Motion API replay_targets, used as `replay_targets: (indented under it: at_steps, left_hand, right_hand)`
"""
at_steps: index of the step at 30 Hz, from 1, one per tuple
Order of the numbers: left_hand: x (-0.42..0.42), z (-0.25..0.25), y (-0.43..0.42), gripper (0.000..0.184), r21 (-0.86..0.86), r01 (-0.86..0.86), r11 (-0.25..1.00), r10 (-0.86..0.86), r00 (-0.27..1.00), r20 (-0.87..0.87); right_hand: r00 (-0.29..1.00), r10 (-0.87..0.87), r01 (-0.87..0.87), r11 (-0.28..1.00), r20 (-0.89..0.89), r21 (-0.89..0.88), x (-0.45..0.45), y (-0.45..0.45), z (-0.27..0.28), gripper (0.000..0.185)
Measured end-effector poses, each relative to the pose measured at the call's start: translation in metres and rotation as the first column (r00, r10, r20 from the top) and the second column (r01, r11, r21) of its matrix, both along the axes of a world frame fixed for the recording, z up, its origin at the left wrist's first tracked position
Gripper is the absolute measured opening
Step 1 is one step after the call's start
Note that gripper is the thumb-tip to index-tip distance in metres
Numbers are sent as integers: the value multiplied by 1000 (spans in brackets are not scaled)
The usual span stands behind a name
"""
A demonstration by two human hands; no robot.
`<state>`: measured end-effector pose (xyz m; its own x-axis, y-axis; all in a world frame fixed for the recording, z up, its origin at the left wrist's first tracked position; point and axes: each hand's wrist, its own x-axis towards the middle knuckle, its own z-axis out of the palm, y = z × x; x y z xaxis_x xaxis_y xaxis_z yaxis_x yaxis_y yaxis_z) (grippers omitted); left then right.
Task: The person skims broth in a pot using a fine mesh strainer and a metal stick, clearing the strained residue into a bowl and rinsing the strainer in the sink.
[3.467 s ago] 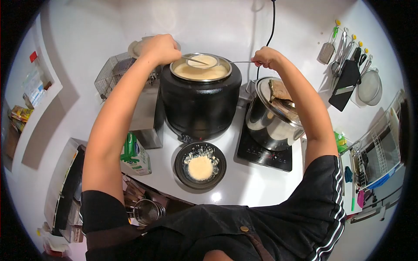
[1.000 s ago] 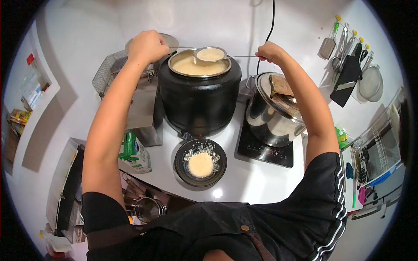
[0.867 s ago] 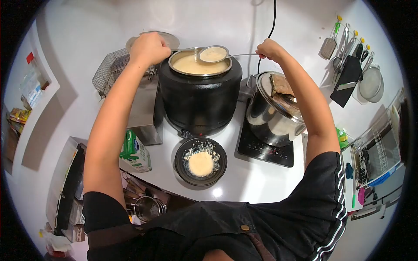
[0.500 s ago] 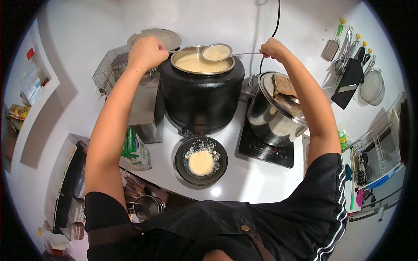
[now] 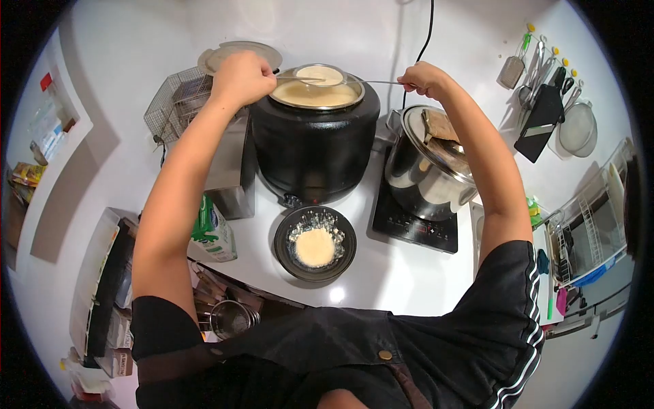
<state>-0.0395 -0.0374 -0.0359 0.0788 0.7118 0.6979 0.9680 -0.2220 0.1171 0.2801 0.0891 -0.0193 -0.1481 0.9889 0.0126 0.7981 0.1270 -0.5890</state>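
A round metal scoop [image 5: 331, 85] is gripped in the right hand [image 5: 421, 77]. A rod [image 5: 291, 78] is clasped in the left hand [image 5: 246, 78].

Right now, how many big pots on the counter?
2: the black pot at centre, and the steel pot to its right, on the black hotplate. Others could be hidden from this view.

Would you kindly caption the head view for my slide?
Left hand holds a thin utensil, right hand a round utensil, at a black kettle.
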Motion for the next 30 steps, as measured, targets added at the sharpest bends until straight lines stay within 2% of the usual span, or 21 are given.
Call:
replay_targets:
  at_steps: [2, 3, 5, 8, 10, 12, 14, 15, 17, 18, 19, 21, 25, 27, 30]
  left_hand:
    - [-1, 0, 3, 18, -54, -77, 996, 76, 997, -26]
    - [-1, 2, 2, 18, -51, -68, 996, 67, 997, -26]
    - [-3, 5, -1, 22, -72, -133, 988, 127, 988, -82]
    - [-2, 8, -2, 17, 2, -43, 999, 43, 999, -32]
    - [-5, 12, -2, 17, 42, -20, 999, 19, 1000, 8]
    - [-9, 14, -2, 17, 85, -1, 996, -4, 999, 53]
    - [-13, 11, -2, 18, 101, 26, 995, -34, 996, 82]
    - [-15, 8, -2, 18, 103, 35, 994, -43, 996, 83]
    - [-18, -3, -3, 22, -48, 45, 998, -39, 992, 117]
    - [-20, -9, -2, 22, -49, 60, 997, -54, 992, 117]
    - [-23, -15, 1, 21, -62, 57, 996, -45, 983, 178]
    - [-26, -28, 7, 22, -73, 91, 993, -68, 957, 282]
    - [-25, -44, 13, 22, -81, 180, 980, -143, 929, 341]
    - [-21, -49, 11, 22, -63, 148, 987, -107, 896, 431]
    - [-18, -56, 11, 23, -37, 126, 991, -102, 914, 392]
  right_hand:
    - [995, 91, -91, 996, 26, -16, 3, 4, -2, 30]
    - [996, 82, -82, 997, 26, -13, 3, 3, -1, 30]
    - [980, 103, -110, 993, 169, 32, 0, 1, -2, 31]
    - [992, 70, -75, 996, 107, 46, -2, -11, 0, 30]
    - [992, 13, -21, 998, 126, 60, -5, -21, 0, 29]
    - [999, 0, -2, 999, 51, 32, -6, -29, 1, 28]
    - [994, -38, 35, 999, 102, 29, -5, -35, 0, 30]
    - [993, 18, -20, 1000, 121, 18, 4, -26, -9, 32]
    - [986, 83, -77, 996, 148, -41, 12, -24, -17, 35]
    - [987, 68, -63, 997, 147, -42, 12, -32, -18, 35]
    - [1000, -10, 9, 997, -5, -74, 12, -40, -19, 34]
    - [938, -183, 140, 977, -293, -161, 10, -55, -21, 31]
    - [955, -217, 202, 975, -201, -92, 6, -72, -28, 27]
    - [944, -251, 231, 966, -214, -111, 7, -77, -28, 26]
    - [931, -209, 178, 976, -301, -129, 15, -78, -39, 24]
